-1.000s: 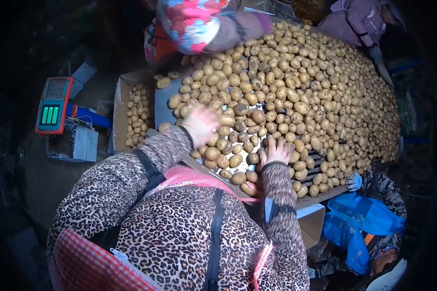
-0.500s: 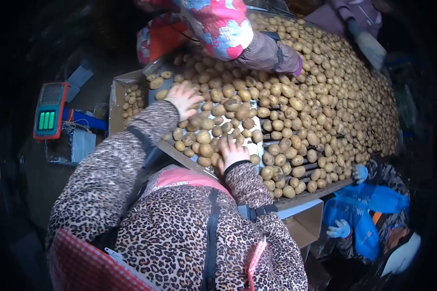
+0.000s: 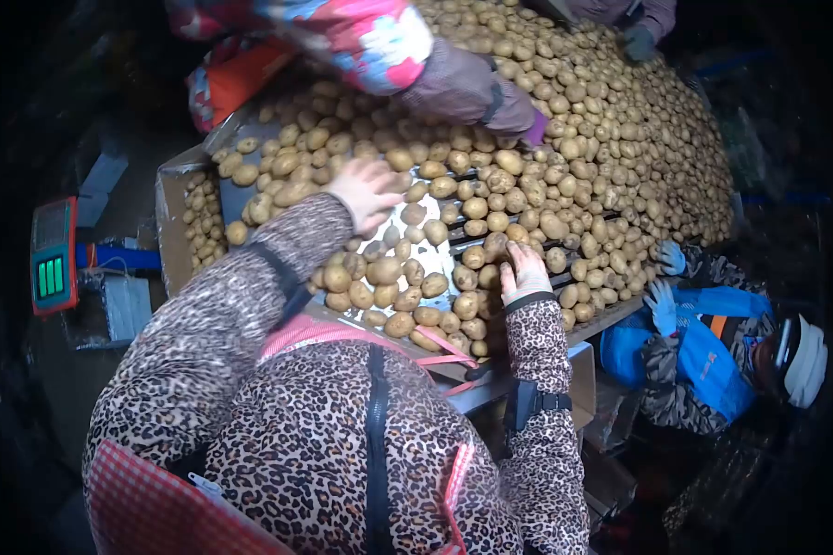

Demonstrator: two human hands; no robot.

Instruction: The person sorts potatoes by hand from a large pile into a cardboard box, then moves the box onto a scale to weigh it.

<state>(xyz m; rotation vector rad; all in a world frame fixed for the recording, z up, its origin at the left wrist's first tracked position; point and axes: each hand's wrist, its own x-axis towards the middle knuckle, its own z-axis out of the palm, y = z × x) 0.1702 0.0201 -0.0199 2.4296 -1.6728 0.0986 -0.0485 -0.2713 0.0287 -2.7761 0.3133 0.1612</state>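
Note:
Potatoes (image 3: pixel 574 148) cover a large sorting table in a thick layer. My left hand (image 3: pixel 368 192) lies over the potatoes near the table's left part, fingers stretched and slightly blurred, holding nothing that I can see. Farther right, my right hand (image 3: pixel 526 271) rests on potatoes above the dark slats (image 3: pixel 555 245), with its fingers apart and bent down a little. Between my hands a few potatoes (image 3: pixel 413 214) lie loosely on a pale smooth surface (image 3: pixel 426 250). What lies under my palms is hidden.
A cardboard box (image 3: pixel 171 208) holding potatoes stands left, beside a scale display (image 3: pixel 54 254). Opposite, a co-worker's sleeved arm (image 3: pixel 463 88) reaches over the heap. Another person's gloved hand (image 3: pixel 639 42) is at the far edge. A person in a blue apron (image 3: pixel 703 342) works at right.
My right hand has moved right, from the pale surface to the slats. My left hand has swept slightly across the potatoes. More potatoes lie at the left end, and the view has shifted.

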